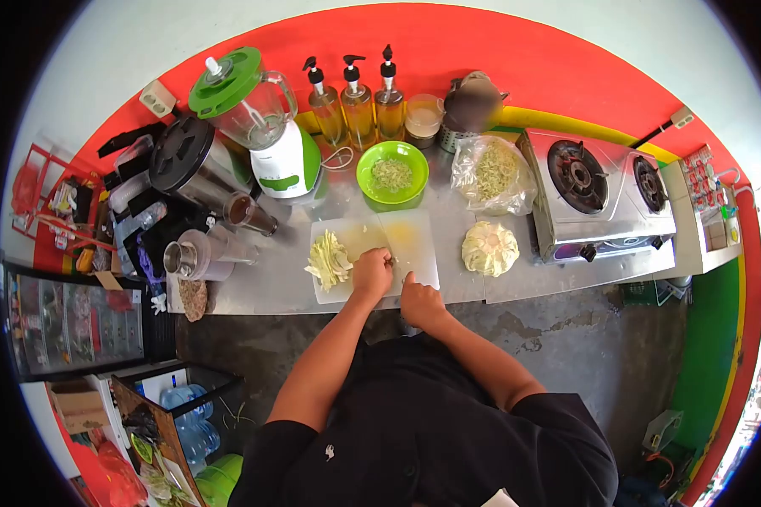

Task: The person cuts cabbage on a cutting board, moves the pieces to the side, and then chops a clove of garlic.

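A white cutting board (418,253) lies on the metal counter below me. My left hand (372,272) rests on its middle, fingers curled closed; what they hold, if anything, is hidden. At the board's front right edge, my right hand (423,302) is closed with one digit stretched forward; I cannot make out what is in it. Left of my hands is a pile of pale cut leaf pieces (330,261), which look like cabbage. A green bowl (392,203) behind the board holds fine pale shreds. To the right sits a pale, cabbage-like head (489,249).
An open plastic bag (516,196) of shreds stands beside a two-burner gas stove (596,224). Along the back are a blender (284,160) and several pump bottles (358,110). A steel canister (203,160), a dark cup (249,213) and clear containers (211,253) crowd the left.
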`<state>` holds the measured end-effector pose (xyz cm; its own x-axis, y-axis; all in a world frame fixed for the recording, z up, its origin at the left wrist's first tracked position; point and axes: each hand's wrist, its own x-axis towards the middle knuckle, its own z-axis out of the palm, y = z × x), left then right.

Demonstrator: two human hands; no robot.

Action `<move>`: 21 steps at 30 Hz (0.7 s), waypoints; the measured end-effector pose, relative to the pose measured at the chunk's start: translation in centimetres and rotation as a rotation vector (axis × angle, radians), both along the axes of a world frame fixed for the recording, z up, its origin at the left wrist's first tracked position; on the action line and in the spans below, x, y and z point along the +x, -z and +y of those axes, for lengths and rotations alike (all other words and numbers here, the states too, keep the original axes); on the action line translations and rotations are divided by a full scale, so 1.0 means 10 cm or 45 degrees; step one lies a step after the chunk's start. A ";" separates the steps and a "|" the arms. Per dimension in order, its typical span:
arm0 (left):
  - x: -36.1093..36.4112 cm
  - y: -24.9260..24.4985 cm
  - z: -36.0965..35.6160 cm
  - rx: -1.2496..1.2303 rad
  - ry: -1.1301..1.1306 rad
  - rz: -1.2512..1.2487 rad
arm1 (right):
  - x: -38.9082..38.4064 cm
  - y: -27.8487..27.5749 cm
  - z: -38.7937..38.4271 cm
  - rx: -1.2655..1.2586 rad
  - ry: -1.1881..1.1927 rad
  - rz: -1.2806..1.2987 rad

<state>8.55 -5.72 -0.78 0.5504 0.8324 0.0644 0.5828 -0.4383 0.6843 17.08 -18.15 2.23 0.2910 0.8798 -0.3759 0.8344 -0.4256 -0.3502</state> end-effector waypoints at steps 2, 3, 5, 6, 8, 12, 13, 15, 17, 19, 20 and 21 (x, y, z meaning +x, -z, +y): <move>0.00 -0.01 0.02 -0.109 -0.029 0.016 | 0.00 -0.03 0.00 -0.025 -0.009 0.011; 0.00 0.01 0.04 -0.215 -0.036 0.030 | 0.00 -0.05 0.02 -0.048 0.004 0.021; 0.00 0.05 0.09 -0.220 -0.049 0.034 | -0.02 0.00 0.03 -0.060 -0.015 0.025; 0.01 0.07 0.10 -0.231 -0.056 0.036 | -0.02 -0.01 0.03 -0.079 -0.027 0.027; 0.01 0.12 0.12 -0.235 -0.058 0.011 | 0.02 -0.01 0.05 -0.064 -0.026 0.021; 0.00 0.09 0.14 -0.310 -0.068 -0.002 | 0.03 -0.02 0.06 -0.043 0.004 0.015; 0.00 0.08 0.15 -0.306 -0.066 0.001 | 0.01 -0.01 0.06 -0.040 0.006 0.018; 0.00 0.08 0.15 -0.355 -0.084 -0.016 | -0.01 0.02 0.05 -0.032 -0.008 0.010; 0.01 0.10 0.15 -0.379 -0.103 -0.006 | 0.01 0.03 0.08 -0.030 -0.026 -0.029; 0.01 0.18 0.18 -0.405 -0.127 0.005 | 0.03 0.00 0.08 -0.029 -0.048 -0.067; 0.01 0.22 0.20 -0.480 -0.152 -0.004 | 0.04 -0.02 0.07 -0.041 -0.041 -0.037; 0.01 0.24 0.22 -0.553 -0.177 -0.012 | 0.04 -0.04 0.07 -0.049 -0.034 -0.006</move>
